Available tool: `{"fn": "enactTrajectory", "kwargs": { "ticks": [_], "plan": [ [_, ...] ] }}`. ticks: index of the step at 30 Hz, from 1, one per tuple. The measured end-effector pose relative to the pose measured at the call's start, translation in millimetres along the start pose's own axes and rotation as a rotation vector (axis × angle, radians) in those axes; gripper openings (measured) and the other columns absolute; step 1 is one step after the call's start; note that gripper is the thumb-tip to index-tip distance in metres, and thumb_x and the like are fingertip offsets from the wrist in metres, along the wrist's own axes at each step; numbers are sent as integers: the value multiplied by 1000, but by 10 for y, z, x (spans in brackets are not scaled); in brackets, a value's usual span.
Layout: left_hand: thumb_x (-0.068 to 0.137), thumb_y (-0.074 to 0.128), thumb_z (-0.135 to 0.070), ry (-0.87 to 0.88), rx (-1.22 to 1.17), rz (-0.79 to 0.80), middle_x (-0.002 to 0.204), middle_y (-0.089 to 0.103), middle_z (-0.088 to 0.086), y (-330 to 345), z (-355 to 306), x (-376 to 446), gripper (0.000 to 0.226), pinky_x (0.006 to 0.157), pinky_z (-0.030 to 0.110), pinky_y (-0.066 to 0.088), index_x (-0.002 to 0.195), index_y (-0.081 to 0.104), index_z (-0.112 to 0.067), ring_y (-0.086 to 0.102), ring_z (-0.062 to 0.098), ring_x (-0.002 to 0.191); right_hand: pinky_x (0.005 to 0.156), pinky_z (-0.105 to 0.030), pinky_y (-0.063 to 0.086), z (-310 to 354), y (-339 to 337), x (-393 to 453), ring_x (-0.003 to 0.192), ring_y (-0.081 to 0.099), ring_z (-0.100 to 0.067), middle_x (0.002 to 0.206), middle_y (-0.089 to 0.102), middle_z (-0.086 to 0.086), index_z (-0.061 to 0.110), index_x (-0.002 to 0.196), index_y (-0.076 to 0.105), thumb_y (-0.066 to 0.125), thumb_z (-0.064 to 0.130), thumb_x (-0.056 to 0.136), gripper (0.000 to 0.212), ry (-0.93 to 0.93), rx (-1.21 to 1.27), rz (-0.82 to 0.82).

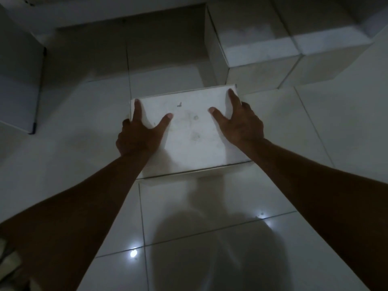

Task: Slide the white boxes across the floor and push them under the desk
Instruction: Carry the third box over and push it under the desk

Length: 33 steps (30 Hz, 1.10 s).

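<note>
A white box (189, 131) sat on the tile floor (210, 206), in the middle of the dim room. The left hand (139, 132) held its left side, with the thumb on top and the other fingers down the side. The right hand (241, 122) held the right side the same way. Just past the box stood two more white boxes (252, 49), side by side. A desk panel (19, 80) stood at the far left.

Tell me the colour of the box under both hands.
White cardboard box, with faint smudges; head view.
</note>
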State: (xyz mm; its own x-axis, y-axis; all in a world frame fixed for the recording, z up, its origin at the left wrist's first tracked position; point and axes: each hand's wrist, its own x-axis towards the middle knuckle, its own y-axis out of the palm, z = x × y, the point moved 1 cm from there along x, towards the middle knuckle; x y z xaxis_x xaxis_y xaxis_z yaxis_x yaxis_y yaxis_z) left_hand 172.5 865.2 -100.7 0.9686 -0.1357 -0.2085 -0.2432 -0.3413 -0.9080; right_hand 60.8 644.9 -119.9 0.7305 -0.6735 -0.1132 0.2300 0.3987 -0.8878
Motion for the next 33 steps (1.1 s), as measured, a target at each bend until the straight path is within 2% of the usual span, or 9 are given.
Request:
{"fn": "enactTrajectory", "kwargs": {
  "ticks": [3,5,9,12,16,20,27,31,33],
  "plan": [
    [76,30,-89,136,130,-51,163,-6,9,1,-63,45,99,116,58,11,154,3,-36,1,35,149,119,-49,19,61,-65,-213,149,12,-27,164,9,-9,28,150,31,36,75,88,78,-231,-32,-21],
    [84,29,-81,329,215,-91,163,-6,8,-42,-129,164,90,116,57,-1,155,4,-31,-8,30,149,121,-49,10,69,-124,-393,150,7,-21,163,13,-8,19,147,40,34,76,87,83,-468,-24,-8],
    [92,28,-71,603,245,40,161,20,7,-116,-218,412,79,119,53,0,155,13,-26,7,25,149,123,-39,0,-38,-195,-628,150,-1,-9,164,10,-2,14,154,23,37,94,68,118,-738,-169,258],
    [90,31,-73,628,189,92,155,34,8,-137,-164,468,81,120,50,8,153,24,-23,26,26,144,123,-42,5,-89,-225,-625,150,4,-18,163,10,-8,6,154,20,48,88,69,121,-826,-263,239],
    [89,38,-72,603,143,35,149,41,9,-137,-16,433,80,117,48,21,150,31,-20,34,29,138,123,-39,9,-79,-217,-549,150,8,-19,162,13,-8,5,153,22,57,73,77,108,-866,-276,239],
    [86,44,-72,516,171,24,142,45,13,-201,139,440,81,104,49,39,147,35,-20,40,34,129,122,-33,7,-45,-211,-458,149,8,-14,161,14,-4,8,152,24,67,62,78,101,-861,-205,270],
    [86,43,-73,380,285,-109,131,52,19,-279,222,323,79,97,50,38,140,43,-16,49,38,116,122,-31,8,10,-270,-163,149,12,-12,160,18,1,12,152,27,75,48,80,94,-769,-190,305],
    [84,37,-78,156,299,-56,132,50,19,-227,130,214,83,99,52,34,139,39,-15,46,38,119,121,-36,16,26,-336,55,148,15,-11,161,20,4,17,153,27,72,40,85,85,-621,-219,274],
    [83,34,-81,86,296,-18,134,49,19,-184,71,178,88,101,54,33,139,37,-14,45,39,121,121,-31,14,52,-350,86,148,17,-13,161,21,1,15,152,30,68,28,90,74,-569,-227,237]
  ]
}}
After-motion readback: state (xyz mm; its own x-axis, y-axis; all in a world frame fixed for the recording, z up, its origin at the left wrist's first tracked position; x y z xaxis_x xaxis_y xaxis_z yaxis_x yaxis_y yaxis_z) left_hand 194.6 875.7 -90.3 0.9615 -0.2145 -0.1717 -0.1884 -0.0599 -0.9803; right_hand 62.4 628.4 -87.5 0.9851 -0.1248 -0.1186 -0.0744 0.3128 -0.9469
